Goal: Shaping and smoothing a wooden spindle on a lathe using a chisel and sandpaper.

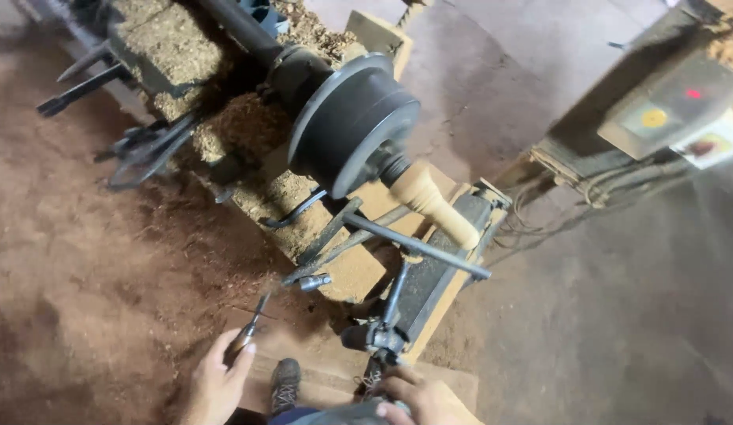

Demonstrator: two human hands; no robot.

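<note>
Left fingers [239, 364] gripping chisel [251, 327], lathe [351, 126] ahead

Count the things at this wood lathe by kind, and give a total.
Pale turned wooden spindle: 1
Large black round lathe pulley: 1
Thin dark metal turning tool in the left hand: 1
Hands, with the right hand: 2
Total: 5

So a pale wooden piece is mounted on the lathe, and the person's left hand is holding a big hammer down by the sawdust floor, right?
Not quite. In the head view the left hand holds a slim, pointed metal tool, more like a chisel than a big hammer. The rest stands: a pale wooden piece is mounted on the lathe, and that hand is down by the sawdust floor.
</note>
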